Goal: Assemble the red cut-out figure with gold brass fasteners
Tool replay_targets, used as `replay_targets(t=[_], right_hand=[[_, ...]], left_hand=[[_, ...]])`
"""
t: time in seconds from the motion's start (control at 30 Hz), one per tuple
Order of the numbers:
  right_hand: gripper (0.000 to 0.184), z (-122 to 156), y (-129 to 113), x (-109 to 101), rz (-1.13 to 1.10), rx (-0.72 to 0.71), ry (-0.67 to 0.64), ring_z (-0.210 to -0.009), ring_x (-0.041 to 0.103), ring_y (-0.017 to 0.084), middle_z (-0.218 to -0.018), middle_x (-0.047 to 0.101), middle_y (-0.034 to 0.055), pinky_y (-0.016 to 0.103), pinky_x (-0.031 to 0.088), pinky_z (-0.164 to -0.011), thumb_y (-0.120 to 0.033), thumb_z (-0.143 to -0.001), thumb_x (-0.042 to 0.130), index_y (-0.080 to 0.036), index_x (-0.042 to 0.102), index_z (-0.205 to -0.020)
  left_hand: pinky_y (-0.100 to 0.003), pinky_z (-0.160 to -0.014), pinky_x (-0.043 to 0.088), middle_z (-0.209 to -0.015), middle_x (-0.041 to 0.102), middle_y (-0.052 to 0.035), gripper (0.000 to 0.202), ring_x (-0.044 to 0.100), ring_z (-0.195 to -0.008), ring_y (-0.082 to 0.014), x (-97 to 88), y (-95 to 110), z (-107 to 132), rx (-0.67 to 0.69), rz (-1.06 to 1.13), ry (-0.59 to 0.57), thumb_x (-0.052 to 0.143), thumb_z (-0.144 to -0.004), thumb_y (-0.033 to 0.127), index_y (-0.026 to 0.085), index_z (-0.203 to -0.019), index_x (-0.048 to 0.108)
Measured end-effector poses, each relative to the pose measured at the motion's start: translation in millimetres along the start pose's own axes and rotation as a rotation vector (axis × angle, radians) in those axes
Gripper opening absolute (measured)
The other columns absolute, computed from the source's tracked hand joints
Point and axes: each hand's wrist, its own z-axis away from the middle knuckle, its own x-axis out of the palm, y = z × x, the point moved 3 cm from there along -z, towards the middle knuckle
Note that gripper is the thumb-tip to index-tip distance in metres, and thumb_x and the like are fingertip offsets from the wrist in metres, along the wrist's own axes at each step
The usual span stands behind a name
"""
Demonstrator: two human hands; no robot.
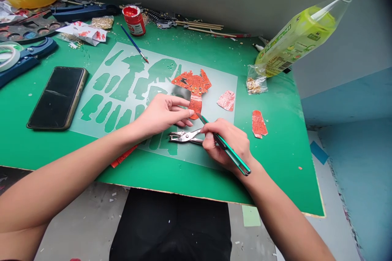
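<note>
My left hand (pixel 159 114) pinches the lower end of a red patterned cut-out figure (pixel 193 82), thumb on top and fingers beneath. Small gold fasteners dot the figure's joints. In my right hand (pixel 231 140) is a green craft knife (pixel 235 158), its tip meeting the figure's lower edge beside my left thumb. A silver hole punch (pixel 183 136) lies below, its handles partly hidden by my right hand. Under these is a translucent sheet (pixel 226 79) with many shapes cut out of it. Loose red pieces lie nearby: one pale (pixel 226 100), one narrow (pixel 259 124), one (pixel 122 157) under my left forearm.
A phone (pixel 58 98) lies left, with a paintbrush (pixel 134 44) and red paint jar (pixel 134 21) at the back. To the right, a tall bottle (pixel 301 32) stands behind a small bag of gold fasteners (pixel 256 83). Blue-handled tools (pixel 33 57) and a palette (pixel 29 30) crowd the left.
</note>
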Motion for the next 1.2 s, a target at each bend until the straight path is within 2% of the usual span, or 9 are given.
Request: replay_targets(t=[0.23, 0.4, 0.63, 0.83, 1.2], right_hand=[[0.023, 2.7, -0.6, 3.8, 0.014, 0.013, 0.011, -0.067, 0.067, 0.013, -0.08, 0.072, -0.0005, 0.026, 0.053, -0.065, -0.003, -0.093, 0.054, -0.021, 0.063, -0.105], [0.022, 3.9, 0.0, 3.7, 0.045, -0.055, -0.049, -0.065, 0.064, 0.013, -0.083, 0.073, 0.0006, 0.027, 0.052, -0.066, -0.003, -0.097, 0.059, -0.018, 0.063, -0.114], [0.015, -0.1, -1.5, 2.4, 0.079, -0.107, -0.129, -0.066, 0.057, 0.016, -0.079, 0.067, 0.0005, 0.03, 0.047, -0.063, -0.006, -0.101, 0.055, -0.021, 0.057, -0.105], [0.014, -2.3, -5.8, 2.0, 0.124, -0.144, -0.13, -0.062, 0.049, 0.015, -0.074, 0.062, -0.0004, 0.03, 0.042, -0.058, -0.007, -0.101, 0.054, -0.021, 0.055, -0.103], [0.011, -1.1, -2.5, 2.7, 0.174, -0.14, -0.145, -0.066, 0.054, 0.016, -0.078, 0.066, 0.0015, 0.031, 0.044, -0.06, -0.011, -0.105, 0.052, -0.02, 0.056, -0.111]], left_hand=[[-0.039, -0.08, 0.069, -0.085, 0.083, -0.0136, 0.046, 0.082, -0.079, -0.0265, 1.4, -5.7, -1.5, 0.02, 0.023, 0.021, 0.089, -0.079, 0.036, 0.008, -0.114, 0.078], [-0.039, -0.078, 0.07, -0.085, 0.083, -0.0133, 0.048, 0.082, -0.078, -0.0263, 2.0, -7.9, -2.5, 0.038, 0.045, 0.025, 0.091, -0.078, 0.038, 0.009, -0.113, 0.076], [-0.038, -0.08, 0.07, -0.089, 0.083, -0.0141, 0.047, 0.082, -0.081, -0.0265, 2.0, -8.5, -2.4, 0.044, 0.019, 0.01, 0.09, -0.08, 0.042, 0.011, -0.113, 0.077], [-0.039, -0.079, 0.07, -0.088, 0.083, -0.0142, 0.049, 0.082, -0.081, -0.0274, 2.3, -8.0, -2.0, 0.026, 0.008, 0.029, 0.089, -0.079, 0.04, 0.01, -0.116, 0.077], [-0.039, -0.079, 0.07, -0.084, 0.083, -0.0131, 0.047, 0.082, -0.079, -0.0262, 2.0, -9.1, -2.5, 0.033, 0.023, 0.027, 0.089, -0.08, 0.038, 0.01, -0.115, 0.077]])
